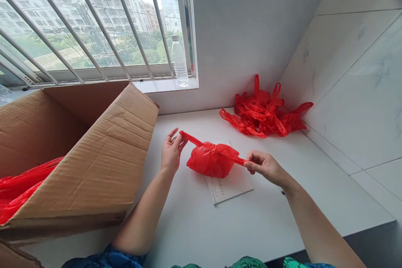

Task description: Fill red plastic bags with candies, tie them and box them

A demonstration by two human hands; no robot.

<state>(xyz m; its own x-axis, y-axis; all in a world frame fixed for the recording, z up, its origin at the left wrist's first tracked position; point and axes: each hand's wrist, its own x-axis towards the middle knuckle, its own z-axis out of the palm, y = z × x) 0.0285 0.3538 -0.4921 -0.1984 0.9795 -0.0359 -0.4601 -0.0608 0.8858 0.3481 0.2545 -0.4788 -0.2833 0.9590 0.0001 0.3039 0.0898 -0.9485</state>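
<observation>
A filled red plastic bag (210,161) is in the middle of the white table, gathered into a twist or knot at its top. My left hand (172,148) pinches the end of one of its handles, pulled out to the upper left. The other handle runs to the right, its end gripped between the thumb and fingers of my right hand (262,166). Both handles look taut. What the bag contains is hidden. Partly under or behind it lies a white booklet (232,188) with small print along its left side.
A large open cardboard box (103,155) on the left holds red plastic (28,184). Several red bags (266,111) are heaped in the back right corner by the tiled wall. A clear bottle (179,60) stands on the sill of the barred window.
</observation>
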